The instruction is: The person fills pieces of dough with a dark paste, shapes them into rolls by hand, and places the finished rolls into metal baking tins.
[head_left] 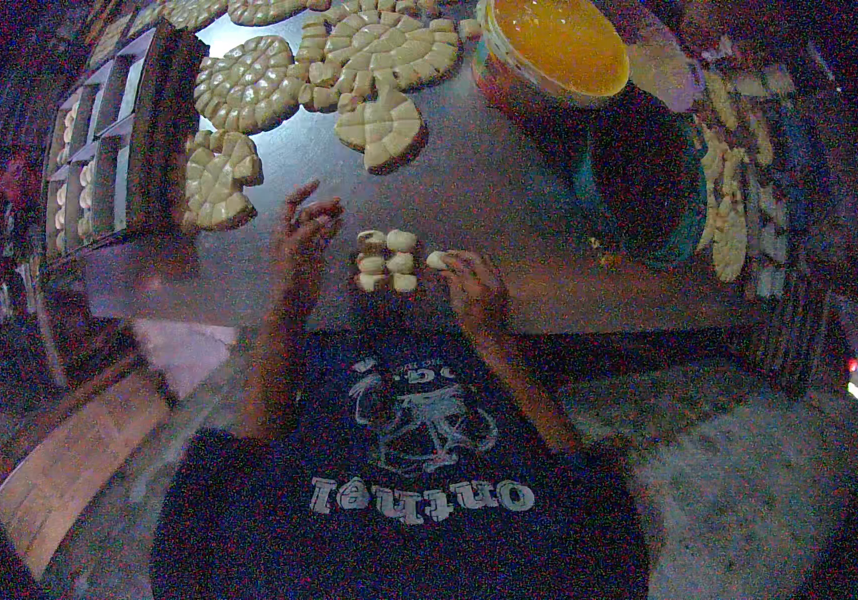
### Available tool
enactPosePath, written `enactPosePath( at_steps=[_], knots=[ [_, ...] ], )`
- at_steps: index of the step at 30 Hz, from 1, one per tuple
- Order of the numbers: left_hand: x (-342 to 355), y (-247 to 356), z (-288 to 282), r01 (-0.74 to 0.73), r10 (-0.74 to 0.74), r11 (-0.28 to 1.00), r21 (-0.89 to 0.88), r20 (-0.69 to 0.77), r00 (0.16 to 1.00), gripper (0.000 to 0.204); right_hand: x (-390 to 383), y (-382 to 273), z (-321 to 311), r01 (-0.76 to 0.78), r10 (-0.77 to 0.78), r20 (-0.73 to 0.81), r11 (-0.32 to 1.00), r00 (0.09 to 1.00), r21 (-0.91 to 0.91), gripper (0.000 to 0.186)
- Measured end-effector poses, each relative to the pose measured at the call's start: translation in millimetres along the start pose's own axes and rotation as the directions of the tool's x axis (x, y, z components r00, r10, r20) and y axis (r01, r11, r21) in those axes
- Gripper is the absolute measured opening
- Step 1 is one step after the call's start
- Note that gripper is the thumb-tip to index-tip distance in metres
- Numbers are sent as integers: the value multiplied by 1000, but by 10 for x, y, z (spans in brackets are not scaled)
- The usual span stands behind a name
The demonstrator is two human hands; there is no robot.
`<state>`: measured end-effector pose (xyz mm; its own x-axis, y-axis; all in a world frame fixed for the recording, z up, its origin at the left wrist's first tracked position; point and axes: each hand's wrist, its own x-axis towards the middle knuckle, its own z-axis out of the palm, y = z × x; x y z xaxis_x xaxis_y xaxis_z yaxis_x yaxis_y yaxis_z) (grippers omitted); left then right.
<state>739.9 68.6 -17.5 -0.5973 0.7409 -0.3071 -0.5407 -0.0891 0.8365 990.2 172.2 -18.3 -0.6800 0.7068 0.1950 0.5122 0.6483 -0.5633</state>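
Yeah, my right hand pinches a lump, probably light and squishy, best by its sides; left hand empty, fingers apart.

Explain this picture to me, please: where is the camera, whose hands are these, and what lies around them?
There is no robot here. A wide, bending lens worn on a person's head looks down at their own bare hands, so their left is the picture's left. The left hand is open, with nothing visible in it. The right hand holds a small pale piece beside a block of similar pieces. On the table beyond lie large, pale, segmented slabs. A divided box is at the left; a container with an orange inside and a teal bucket are at the right.
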Motion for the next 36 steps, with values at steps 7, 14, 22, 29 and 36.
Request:
enactPosePath(
  at_steps=[7,14,22,29,36],
  knots=[
    [32,275,-288,50,-32,983,174,-107,994,31,307,40,225,124,-119,77,990,990,-64,33],
    [83,230,-57,-79,67,958,277,53,996,23,1747,-473,648,303,-265,168,914,949,-270,27],
    [-30,430,-120,-53,67,982,180,-70,995,21,2720,-405,1165,394,-375,149,748,915,-534,22],
    [-227,415,-272,16,6,994,113,-195,981,18,2729,-564,424,-174,90,184,840,979,513,29],
    [-268,664,511,-73,90,975,211,-74,993,29,1402,-745,-369,-513,370,362,509,856,692,30]
  ],
)
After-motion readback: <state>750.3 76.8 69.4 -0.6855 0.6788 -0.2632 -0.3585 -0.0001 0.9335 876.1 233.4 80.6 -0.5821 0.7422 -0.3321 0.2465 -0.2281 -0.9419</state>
